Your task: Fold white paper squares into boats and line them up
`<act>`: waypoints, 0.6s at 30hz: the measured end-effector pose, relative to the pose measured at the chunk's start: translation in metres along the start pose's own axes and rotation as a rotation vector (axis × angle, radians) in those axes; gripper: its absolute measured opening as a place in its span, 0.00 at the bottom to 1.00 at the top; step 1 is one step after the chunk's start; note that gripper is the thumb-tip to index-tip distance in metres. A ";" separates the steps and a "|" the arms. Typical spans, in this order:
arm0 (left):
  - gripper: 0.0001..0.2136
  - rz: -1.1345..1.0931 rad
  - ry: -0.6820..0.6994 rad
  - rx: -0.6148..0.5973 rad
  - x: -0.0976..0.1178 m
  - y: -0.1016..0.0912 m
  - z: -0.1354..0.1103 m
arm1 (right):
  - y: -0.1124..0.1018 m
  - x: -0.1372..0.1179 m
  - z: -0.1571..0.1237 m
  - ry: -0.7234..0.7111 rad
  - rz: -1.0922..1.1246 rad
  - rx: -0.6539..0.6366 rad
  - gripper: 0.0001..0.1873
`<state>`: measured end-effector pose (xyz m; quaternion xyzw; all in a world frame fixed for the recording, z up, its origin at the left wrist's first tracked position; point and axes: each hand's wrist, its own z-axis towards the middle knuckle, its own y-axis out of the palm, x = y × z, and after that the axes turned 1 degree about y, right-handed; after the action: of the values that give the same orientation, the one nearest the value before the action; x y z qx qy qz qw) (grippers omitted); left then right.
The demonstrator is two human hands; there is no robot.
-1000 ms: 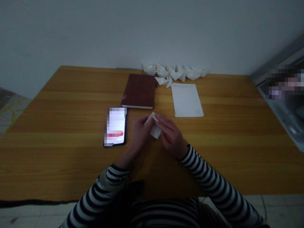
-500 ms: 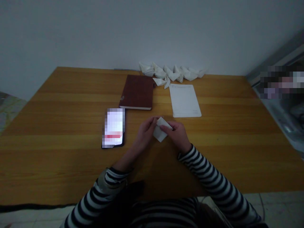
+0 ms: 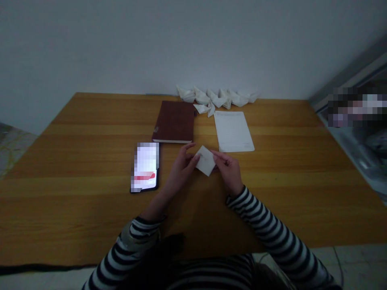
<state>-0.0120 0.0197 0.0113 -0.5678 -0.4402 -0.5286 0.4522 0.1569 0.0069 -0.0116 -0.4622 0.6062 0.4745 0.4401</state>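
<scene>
A folded square of white paper [image 3: 205, 160] sits between my hands, just above the wooden table. My left hand [image 3: 181, 167] pinches its left corner between thumb and fingers. My right hand [image 3: 226, 169] holds its right corner from the other side. Part of the paper's edge is hidden by my fingertips. Both striped sleeves run back towards me. A sheet of lined paper [image 3: 232, 131] lies just beyond my right hand, and a phone [image 3: 145, 167] with a pixelated screen lies left of my left hand.
A dark red notebook [image 3: 174, 122] lies on the wooden table [image 3: 90, 161] beyond the phone. Several folded white paper boats [image 3: 208, 98] stand in a row along the far edge by the wall [image 3: 151, 48]. A blurred, pixelated object [image 3: 356, 108] sits off the table at right.
The paper has opened out from a tighter fold and now shows as a flatter square. My fingers have spread apart along its corners, and the view has tilted slightly upward.
</scene>
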 end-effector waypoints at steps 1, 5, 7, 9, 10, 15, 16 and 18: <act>0.25 0.012 0.048 -0.046 0.000 -0.002 0.000 | -0.001 0.000 0.001 -0.002 0.041 0.034 0.18; 0.26 0.277 0.313 -0.146 0.003 -0.010 0.002 | -0.004 -0.007 0.002 0.099 0.171 -0.007 0.14; 0.13 0.394 0.356 -0.120 0.004 -0.012 0.002 | -0.007 -0.015 0.002 0.166 0.201 -0.129 0.15; 0.09 0.417 0.287 -0.067 0.005 -0.012 0.001 | -0.011 -0.022 0.003 0.159 0.158 -0.221 0.19; 0.11 0.397 0.222 -0.051 0.005 -0.011 0.000 | -0.013 -0.025 0.004 0.123 0.103 -0.235 0.19; 0.23 0.022 -0.028 -0.068 0.006 0.000 -0.003 | -0.017 -0.019 0.010 0.007 -0.067 -0.199 0.15; 0.30 -0.024 -0.026 -0.091 0.007 0.001 -0.003 | -0.016 -0.016 0.010 0.039 -0.028 -0.185 0.16; 0.36 -0.021 0.024 -0.150 0.007 0.001 -0.003 | -0.013 -0.011 0.010 0.087 0.058 -0.135 0.16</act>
<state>-0.0117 0.0165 0.0185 -0.5890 -0.3998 -0.5714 0.4083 0.1725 0.0164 -0.0048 -0.4932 0.6044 0.5065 0.3672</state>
